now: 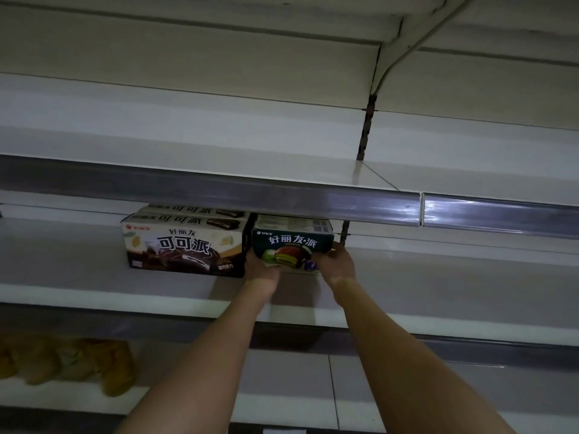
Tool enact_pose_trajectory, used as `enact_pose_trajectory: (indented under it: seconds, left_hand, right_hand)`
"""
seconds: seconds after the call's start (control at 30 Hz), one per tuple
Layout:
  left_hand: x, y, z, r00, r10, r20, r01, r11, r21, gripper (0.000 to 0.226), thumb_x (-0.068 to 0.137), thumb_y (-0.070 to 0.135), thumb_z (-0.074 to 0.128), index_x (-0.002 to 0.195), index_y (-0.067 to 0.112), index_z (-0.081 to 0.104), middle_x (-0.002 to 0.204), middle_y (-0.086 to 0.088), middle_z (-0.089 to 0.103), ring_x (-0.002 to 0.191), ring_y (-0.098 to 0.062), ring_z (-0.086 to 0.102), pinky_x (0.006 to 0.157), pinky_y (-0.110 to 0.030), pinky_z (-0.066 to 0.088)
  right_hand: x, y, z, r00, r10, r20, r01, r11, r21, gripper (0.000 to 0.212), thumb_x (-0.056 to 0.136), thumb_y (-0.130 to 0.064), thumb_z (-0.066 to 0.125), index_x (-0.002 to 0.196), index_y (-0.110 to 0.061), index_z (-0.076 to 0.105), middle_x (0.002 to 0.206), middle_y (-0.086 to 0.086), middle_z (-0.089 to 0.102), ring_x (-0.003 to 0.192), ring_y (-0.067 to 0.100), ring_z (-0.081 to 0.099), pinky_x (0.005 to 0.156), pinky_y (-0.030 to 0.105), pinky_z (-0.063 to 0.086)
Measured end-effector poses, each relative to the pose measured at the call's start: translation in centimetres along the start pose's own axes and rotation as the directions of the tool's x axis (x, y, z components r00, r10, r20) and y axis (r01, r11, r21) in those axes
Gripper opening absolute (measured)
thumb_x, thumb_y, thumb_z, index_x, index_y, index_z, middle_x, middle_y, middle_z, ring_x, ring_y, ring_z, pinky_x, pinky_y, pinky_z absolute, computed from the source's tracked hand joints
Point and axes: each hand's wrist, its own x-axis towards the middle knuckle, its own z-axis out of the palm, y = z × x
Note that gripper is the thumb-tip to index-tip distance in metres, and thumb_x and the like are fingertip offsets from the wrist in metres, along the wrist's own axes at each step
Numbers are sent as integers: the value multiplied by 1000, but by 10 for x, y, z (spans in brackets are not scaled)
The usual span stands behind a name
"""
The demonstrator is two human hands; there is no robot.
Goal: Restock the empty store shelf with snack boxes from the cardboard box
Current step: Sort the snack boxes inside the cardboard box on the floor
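A dark green snack box (293, 245) with a pie picture stands on the white middle shelf (78, 277), just under the shelf above. My left hand (261, 267) grips its lower left corner and my right hand (336, 263) grips its lower right side. Directly to its left, touching or nearly so, sits a cream and brown cocoa pie box (183, 245), with another like it behind. The cardboard box is out of view.
An upper shelf (219, 166) with a shiny price rail (344, 205) overhangs the boxes. Yellow-orange packets (69, 364) lie on the lower shelf at the left. A slotted upright (365, 130) divides the shelf bays. The middle shelf runs bare to the right.
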Motion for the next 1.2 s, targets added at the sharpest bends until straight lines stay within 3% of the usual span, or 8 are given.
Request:
enact_pose_trajectory:
  seconds: [0.2,0.4,0.57,0.7,0.83,0.93,1.03,1.2]
  left_hand:
    - [8,0,-1,1000,2,31,-4,997,83,83,87,16,61,153,23,12,154,-11,28,135,-34,36,109,-46,37]
    - [-1,4,0,1000,-15,-23,17,994,110,75,91,2,47,153,15,8,154,-15,24,137,-35,33,109,-42,36]
    - [-6,15,-2,999,-4,-39,9,992,122,71,91,2,46,153,14,12,154,-15,26,137,-33,33,110,-42,35]
    - [-11,20,-5,999,19,-42,-14,992,123,64,92,11,49,150,15,23,149,-15,35,131,-33,40,107,-45,39]
    - [-20,20,-4,998,-37,-43,43,987,156,71,94,11,49,153,14,9,154,-15,26,135,-35,35,108,-46,38]
    - [-34,20,0,999,-20,-45,26,988,152,66,94,14,51,151,13,18,150,-17,33,133,-35,38,107,-46,38]
    - [-51,18,5,999,-1,-48,9,983,182,58,95,17,50,148,10,27,150,-16,33,134,-34,37,108,-40,36]
    - [-90,13,12,999,51,-9,-46,948,315,47,97,15,47,143,9,39,144,-13,43,128,-29,45,103,-35,38]
  right_hand:
    - [0,-1,4,999,-8,41,9,1000,-23,50,86,-13,63,133,-11,46,127,12,58,118,30,54,102,40,42]
    - [-8,-4,7,998,20,56,-16,997,-76,60,81,-15,68,132,-11,35,127,13,54,115,31,55,98,40,45]
    - [-2,-6,5,997,12,79,-8,999,-51,66,74,-13,72,129,-11,36,127,11,54,115,31,56,98,45,47]
    - [-11,-11,-5,994,47,96,-41,997,-60,57,80,-14,69,128,-8,38,125,11,55,114,30,55,97,40,46]
    - [-19,-5,-14,985,98,144,-86,993,-85,56,84,-18,68,128,-5,37,133,15,50,121,28,50,95,31,41]
    - [-31,-1,-27,978,121,170,-90,980,-178,71,89,-25,61,145,-6,22,149,14,35,134,31,38,106,34,36]
    - [-44,7,-40,976,108,191,-64,973,-222,76,91,-25,60,150,-6,15,154,13,28,138,31,33,108,35,34]
    - [-72,18,-63,971,78,227,-4,951,-308,70,91,-25,59,149,-12,23,150,12,32,133,31,38,107,37,38]
